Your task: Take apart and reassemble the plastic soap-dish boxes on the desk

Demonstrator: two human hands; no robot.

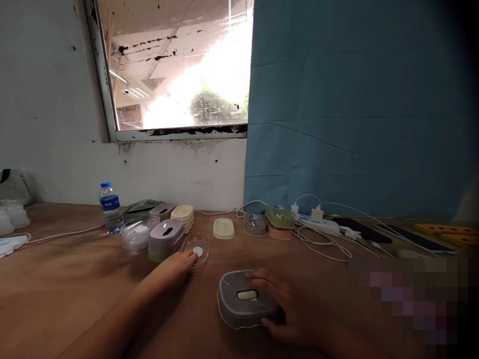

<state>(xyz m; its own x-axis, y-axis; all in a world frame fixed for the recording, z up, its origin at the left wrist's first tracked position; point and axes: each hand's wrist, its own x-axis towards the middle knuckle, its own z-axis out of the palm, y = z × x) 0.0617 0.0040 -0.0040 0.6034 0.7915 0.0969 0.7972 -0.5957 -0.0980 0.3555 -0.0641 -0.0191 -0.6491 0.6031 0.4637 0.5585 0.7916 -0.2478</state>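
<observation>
My left hand (181, 264) reaches forward, its fingers closed over the near left edge of a clear plastic tray (205, 244) with a white round piece inside. My right hand (282, 304) holds a grey box (232, 286) with rounded corners from its right side, fingers over the top and thumb low at the front. In the box's oval slot a pale green piece shows. Left of the clear tray stand lilac lids (160, 230) with a slot, stacked on a green part. A stack of clear trays (130, 239) is beside them.
Cream trays (182, 213) are stacked behind, with a single cream tray (223, 230) to their right. A grey box (254, 224) and a green box (279, 217) stand farther right. A water bottle (111, 212), a power strip (318, 225), cables and phones (362, 230) line the back.
</observation>
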